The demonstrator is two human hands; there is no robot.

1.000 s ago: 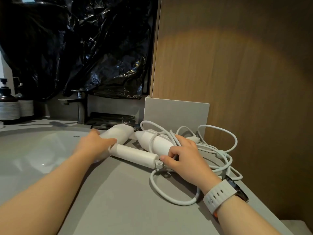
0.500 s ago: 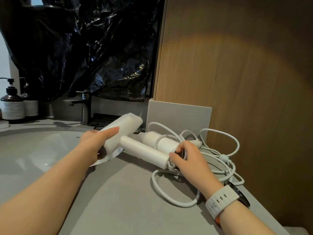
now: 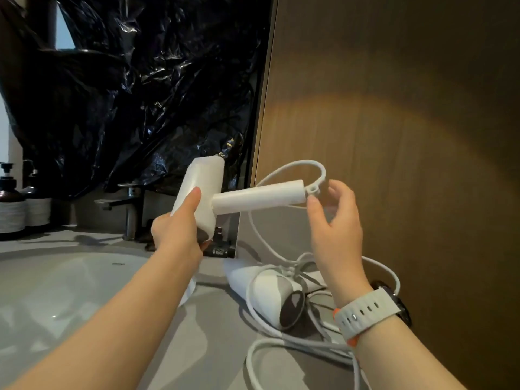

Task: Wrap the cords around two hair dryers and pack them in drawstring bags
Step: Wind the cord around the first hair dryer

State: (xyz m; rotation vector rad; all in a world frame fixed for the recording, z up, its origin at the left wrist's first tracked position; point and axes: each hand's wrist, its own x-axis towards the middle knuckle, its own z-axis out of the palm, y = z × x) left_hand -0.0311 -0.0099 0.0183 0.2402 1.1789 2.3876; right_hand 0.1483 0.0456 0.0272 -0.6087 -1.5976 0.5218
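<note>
Lying on the grey worktop [image 3: 219, 347], a second hair dryer [image 3: 261, 285] sits below both hands. The left hand [image 3: 180, 223] grips the body of the raised hair dryer [image 3: 259, 197], whose handle points right. The right hand [image 3: 334, 223] is loosely spread, its thumb tip touching the handle's end, where the cord [image 3: 298, 164] loops.

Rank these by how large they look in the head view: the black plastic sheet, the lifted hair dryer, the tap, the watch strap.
1. black plastic sheet
2. lifted hair dryer
3. tap and watch strap: they look about alike, and the strap is nearer the camera, so I leave them unranked.
</note>
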